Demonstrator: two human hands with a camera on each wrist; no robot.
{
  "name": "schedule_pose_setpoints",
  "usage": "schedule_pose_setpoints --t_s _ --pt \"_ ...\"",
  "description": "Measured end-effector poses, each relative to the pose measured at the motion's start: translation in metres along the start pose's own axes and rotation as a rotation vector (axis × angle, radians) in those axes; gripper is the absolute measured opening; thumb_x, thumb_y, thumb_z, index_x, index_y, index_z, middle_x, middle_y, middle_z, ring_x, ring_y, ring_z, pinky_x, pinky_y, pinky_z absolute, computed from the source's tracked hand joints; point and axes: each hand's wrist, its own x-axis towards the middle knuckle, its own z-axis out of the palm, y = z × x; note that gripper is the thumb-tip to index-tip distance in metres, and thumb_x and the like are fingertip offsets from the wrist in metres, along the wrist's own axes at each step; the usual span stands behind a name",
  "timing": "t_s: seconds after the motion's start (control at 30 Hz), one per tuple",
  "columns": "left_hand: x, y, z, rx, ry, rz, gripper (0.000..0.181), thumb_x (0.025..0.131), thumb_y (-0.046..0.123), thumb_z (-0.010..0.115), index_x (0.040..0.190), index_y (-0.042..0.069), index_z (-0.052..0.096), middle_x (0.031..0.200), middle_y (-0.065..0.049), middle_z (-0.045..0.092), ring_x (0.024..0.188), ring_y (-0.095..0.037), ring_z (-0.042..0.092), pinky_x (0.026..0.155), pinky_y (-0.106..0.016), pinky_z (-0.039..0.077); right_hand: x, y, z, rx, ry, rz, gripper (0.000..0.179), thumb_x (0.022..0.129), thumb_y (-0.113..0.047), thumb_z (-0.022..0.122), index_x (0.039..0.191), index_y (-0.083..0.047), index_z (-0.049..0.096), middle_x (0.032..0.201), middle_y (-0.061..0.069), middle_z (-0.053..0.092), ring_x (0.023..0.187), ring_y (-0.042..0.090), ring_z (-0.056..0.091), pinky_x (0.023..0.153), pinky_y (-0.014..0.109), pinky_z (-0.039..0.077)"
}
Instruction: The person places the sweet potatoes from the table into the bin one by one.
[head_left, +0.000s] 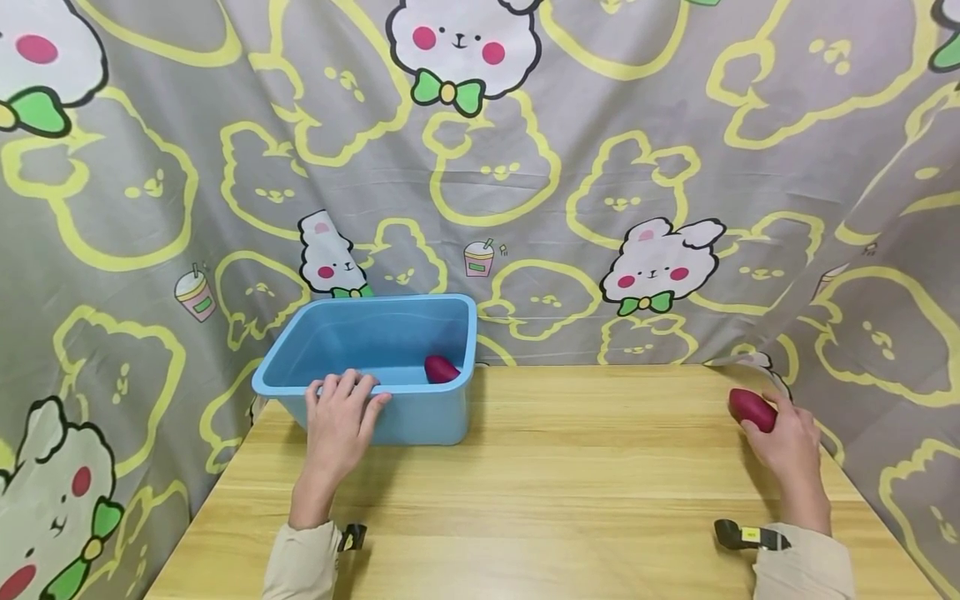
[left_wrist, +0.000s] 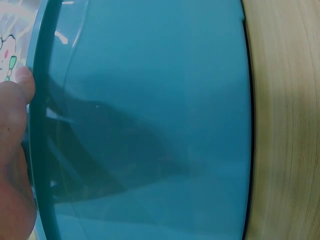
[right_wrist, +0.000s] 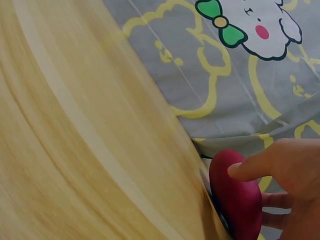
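A blue plastic bin (head_left: 420, 421) stands at the left back of the table. My left hand (head_left: 339, 425) grips its near rim, fingers over the edge; in the left wrist view the hand (left_wrist: 12, 150) lies along the rim beside the bin's wall (left_wrist: 150, 100). Inside the bin, at its right end, lies a dark red oval thing (head_left: 441, 369). Far to the right, my right hand (head_left: 791, 437) holds a second smooth dark red oval thing (head_left: 752, 409). The right wrist view shows the thumb pressed on that oval thing (right_wrist: 235, 195), low at the table's edge.
The wooden table (head_left: 570, 483) stretches between the two hands. A grey curtain (head_left: 525, 192) with cartoon prints hangs behind the table and along both sides, close to the bin and to my right hand.
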Motion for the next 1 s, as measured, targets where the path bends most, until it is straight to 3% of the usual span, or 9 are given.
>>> schedule_pose_setpoints --t_s 0.4,1.0 --pt "0.0002 -0.0005 0.0005 0.004 0.005 0.003 0.024 0.103 0.035 0.062 0.104 0.012 0.065 0.101 -0.011 0.06 0.099 -0.038 0.049 0.1 -0.065 0.025 0.0031 0.0065 0.0028 -0.013 -0.015 0.026 0.056 0.094 -0.006 0.055 0.145 0.005 0.037 0.126 0.046 0.036 0.111 0.065 0.034 0.078 0.07 0.034" --pt "-0.0001 -0.0002 0.0004 0.004 -0.004 -0.005 0.022 0.102 0.034 0.063 0.104 0.012 0.065 0.102 -0.01 0.059 0.1 -0.037 0.049 0.101 -0.065 0.024 0.0038 0.0085 0.0065 0.004 -0.022 0.037 0.058 0.095 -0.001 0.056 0.148 0.005 0.033 0.128 0.046 0.037 0.109 0.064 0.035 0.079 0.069 0.033"
